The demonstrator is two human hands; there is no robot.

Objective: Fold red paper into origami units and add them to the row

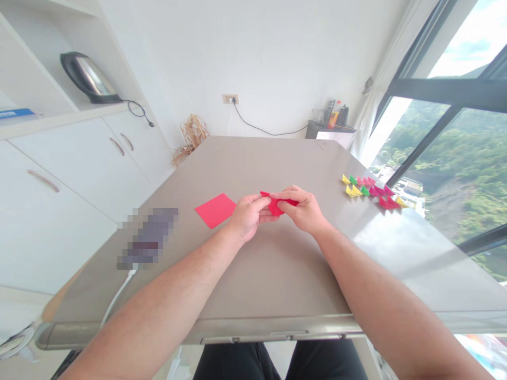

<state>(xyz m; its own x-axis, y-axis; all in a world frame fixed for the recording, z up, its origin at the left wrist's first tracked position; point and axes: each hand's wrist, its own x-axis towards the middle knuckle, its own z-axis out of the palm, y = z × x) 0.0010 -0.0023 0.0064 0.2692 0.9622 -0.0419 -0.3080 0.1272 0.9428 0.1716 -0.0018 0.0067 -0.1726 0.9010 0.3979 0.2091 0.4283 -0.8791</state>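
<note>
Between my two hands, above the middle of the table, is a partly folded red origami paper (pixel 276 206). My left hand (pixel 250 214) pinches its left side, thumb on top and fingers underneath. On the right side my right hand (pixel 298 205) grips it, thumb and fingers pressed against the paper. The fingers cover much of its shape, so the exact fold is hidden. Just left of my left hand, a flat square red paper sheet (pixel 216 210) lies on the table.
Several small folded paper boats (pixel 370 191) in yellow, green, pink and red stand at the table's (pixel 273 163) right side. A pixelated dark device (pixel 148 237) with a white cable (pixel 119 295) lies at left. A window (pixel 443 126) borders the right; a kettle (pixel 93 79) sits on a shelf.
</note>
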